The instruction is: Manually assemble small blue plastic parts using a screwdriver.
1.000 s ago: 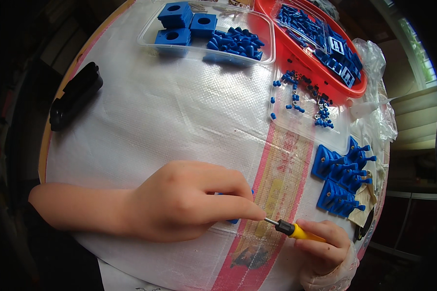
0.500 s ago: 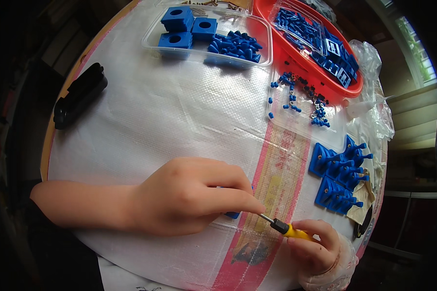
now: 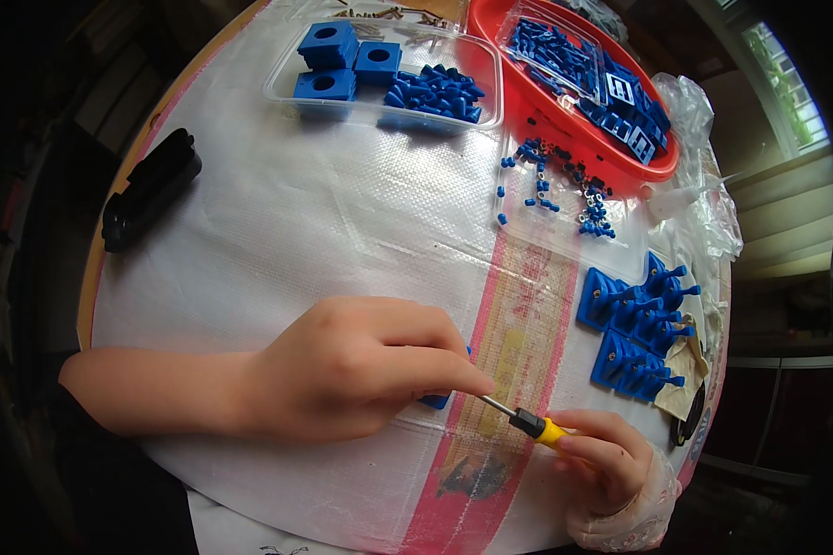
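My left hand (image 3: 351,375) is closed over a blue plastic part (image 3: 435,400), and only small bits of that part show below and beside the fingers. From the right, my right hand (image 3: 610,462) grips the yellow handle of a screwdriver (image 3: 530,425) with a black collar and a metal shaft. The shaft points up and left, and its tip is hidden at my left index fingertip. Right of the hands stand several blue assembled pieces (image 3: 624,314), flat plates with knobbed pegs sticking out.
A clear box (image 3: 501,97) at the back holds blue blocks with round holes and small blue cones. Beside it, a red basin (image 3: 652,176) carries more blue parts. A clear lid (image 3: 564,231) bears small blue caps and rings. A black case (image 3: 153,190) lies at left.
The whole view has shifted slightly, so the things at the back and right sit a little further left. My right fingers have moved round the screwdriver handle; the left hand keeps its grip.
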Motion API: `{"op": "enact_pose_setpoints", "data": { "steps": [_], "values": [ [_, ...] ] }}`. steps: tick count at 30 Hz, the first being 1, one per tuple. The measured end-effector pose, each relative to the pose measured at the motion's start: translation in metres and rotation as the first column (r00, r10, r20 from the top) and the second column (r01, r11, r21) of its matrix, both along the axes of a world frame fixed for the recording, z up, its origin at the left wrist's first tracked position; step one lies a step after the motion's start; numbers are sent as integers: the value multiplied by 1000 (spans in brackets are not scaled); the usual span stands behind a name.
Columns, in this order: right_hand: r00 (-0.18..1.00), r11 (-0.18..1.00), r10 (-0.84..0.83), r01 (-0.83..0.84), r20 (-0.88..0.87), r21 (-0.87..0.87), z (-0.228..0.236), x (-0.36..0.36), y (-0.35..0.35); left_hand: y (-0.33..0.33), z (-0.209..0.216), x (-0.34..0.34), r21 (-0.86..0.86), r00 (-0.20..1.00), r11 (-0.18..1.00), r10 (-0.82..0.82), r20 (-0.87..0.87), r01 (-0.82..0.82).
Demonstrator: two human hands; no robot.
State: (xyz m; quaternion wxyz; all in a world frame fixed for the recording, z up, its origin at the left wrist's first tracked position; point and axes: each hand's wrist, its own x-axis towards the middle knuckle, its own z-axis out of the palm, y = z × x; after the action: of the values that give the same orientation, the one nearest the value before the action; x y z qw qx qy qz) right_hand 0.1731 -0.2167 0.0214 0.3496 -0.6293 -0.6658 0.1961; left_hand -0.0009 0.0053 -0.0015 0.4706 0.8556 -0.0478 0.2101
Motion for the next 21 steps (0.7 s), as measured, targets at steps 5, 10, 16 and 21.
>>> {"op": "enact_pose_setpoints", "data": {
  "steps": [5,10,16,21],
  "values": [
    [994,992,-99,95,49,77,-6,-7,-7,0,-1,1,0,1000,1000,-2,6,2],
    [996,990,-87,87,-12,109,-5,-8,-4,1,2,0,-11,1000,1000,2,-18,-3],
    [990,982,-53,28,131,187,-5,3,-6,0,-1,0,-42,999,999,27,-31,-28],
    [996,989,-70,61,62,132,-1,2,-4,2,0,1,-61,999,998,17,-30,-19]
  ]
}}
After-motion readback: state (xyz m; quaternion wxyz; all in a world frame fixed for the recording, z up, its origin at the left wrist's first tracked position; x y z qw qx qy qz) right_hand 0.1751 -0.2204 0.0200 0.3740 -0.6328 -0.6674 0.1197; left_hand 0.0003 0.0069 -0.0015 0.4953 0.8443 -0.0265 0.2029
